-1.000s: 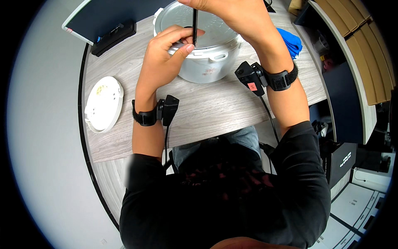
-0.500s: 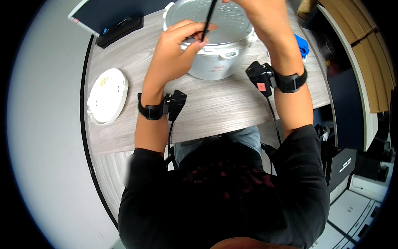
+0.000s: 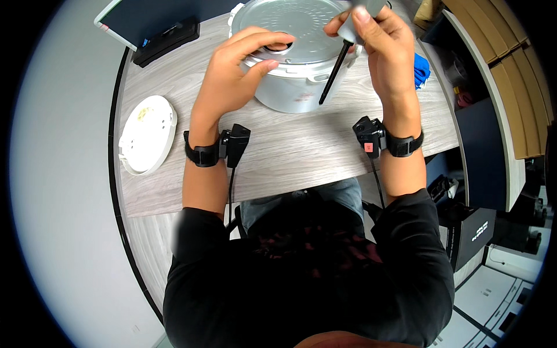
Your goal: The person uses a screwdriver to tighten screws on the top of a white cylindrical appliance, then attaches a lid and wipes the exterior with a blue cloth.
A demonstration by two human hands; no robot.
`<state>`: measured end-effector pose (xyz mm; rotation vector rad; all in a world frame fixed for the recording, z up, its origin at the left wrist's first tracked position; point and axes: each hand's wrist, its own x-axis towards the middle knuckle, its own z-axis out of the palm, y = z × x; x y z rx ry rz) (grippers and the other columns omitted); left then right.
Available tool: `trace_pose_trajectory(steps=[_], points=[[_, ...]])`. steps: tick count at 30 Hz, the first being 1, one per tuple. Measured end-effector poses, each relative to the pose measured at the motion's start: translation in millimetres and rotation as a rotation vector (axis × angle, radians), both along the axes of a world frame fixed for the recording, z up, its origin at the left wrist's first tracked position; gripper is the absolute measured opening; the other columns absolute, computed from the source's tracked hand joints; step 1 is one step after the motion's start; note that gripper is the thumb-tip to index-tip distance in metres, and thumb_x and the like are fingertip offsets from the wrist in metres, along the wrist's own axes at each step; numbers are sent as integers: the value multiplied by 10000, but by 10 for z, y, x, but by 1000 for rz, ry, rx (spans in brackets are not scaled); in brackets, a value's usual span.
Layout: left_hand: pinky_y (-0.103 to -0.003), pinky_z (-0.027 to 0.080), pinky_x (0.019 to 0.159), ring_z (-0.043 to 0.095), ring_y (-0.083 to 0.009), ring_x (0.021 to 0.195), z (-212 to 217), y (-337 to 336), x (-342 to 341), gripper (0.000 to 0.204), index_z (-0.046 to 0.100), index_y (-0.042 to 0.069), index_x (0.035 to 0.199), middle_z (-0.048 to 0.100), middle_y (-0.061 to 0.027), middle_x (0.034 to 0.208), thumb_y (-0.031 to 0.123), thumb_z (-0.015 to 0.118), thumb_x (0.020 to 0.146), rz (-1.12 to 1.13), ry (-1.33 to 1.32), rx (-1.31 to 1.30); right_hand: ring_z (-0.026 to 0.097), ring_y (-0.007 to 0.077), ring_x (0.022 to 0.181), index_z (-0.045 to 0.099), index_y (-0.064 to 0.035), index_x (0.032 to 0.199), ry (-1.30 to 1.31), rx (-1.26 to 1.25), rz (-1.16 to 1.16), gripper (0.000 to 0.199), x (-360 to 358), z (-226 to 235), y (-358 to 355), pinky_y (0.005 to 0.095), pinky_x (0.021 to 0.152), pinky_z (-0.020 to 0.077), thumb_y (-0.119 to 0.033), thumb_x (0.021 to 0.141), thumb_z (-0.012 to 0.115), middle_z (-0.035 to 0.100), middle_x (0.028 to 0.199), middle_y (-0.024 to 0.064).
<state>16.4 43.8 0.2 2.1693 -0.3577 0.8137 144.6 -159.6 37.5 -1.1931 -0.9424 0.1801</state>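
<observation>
A white, round, pot-like appliance [image 3: 296,95] with a grey plate [image 3: 316,26] across its top stands at the far middle of the table. My left hand [image 3: 229,75] is at the plate's near left edge, thumb and fingers apart around a round opening; its far fingertips are partly hidden. My right hand [image 3: 391,55], raised over the appliance's right side, grips the pale grey handle of a screwdriver [image 3: 335,74]. The black shaft points down and to the left, its tip in front of the appliance's wall and apart from the plate.
On the table's left lies a white round cover [image 3: 149,142] with small dark holes. A black box-like object [image 3: 168,45] sits beside a screen at the back left. Blue cloth [image 3: 422,71] lies at the right, near a shelf unit with cardboard boxes [image 3: 525,93].
My right hand has drawn back to the right and nearer, bringing the screwdriver away from the left fingers. My left thumb and fingers, earlier at the shaft, are now spread.
</observation>
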Motion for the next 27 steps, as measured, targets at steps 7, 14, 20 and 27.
trace_pose_trajectory(steps=[7,14,20,27], points=[[-402,460,1046,566,-267,1237,-11,327,-25,426,724,122,1181,648,-75,1262,75,785,762,108,-11,95,638,88,740,710,-38,1011,-57,-41,-37,316,-67,-266,-76,232,605,466,-346,945,681,746,864,75],[-456,413,1100,512,-296,1317,-134,498,6,332,749,120,1066,647,-72,1261,144,829,745,153,15,121,672,109,807,695,-39,1042,-42,-37,-58,318,-62,-381,-70,248,662,490,-343,952,682,745,875,72],[-447,416,1085,515,-295,1299,-131,473,19,303,753,131,1000,675,-53,1183,173,858,719,166,-24,158,685,121,830,690,-37,1047,-57,-30,-79,318,-48,-397,-76,256,682,499,-341,955,677,745,878,75],[-425,448,1013,548,-278,1166,-82,312,28,307,736,120,921,679,-34,1069,206,896,673,229,-56,219,684,135,839,688,-37,1035,-64,-26,-123,294,49,-407,-113,272,714,502,-321,963,671,743,878,82]])
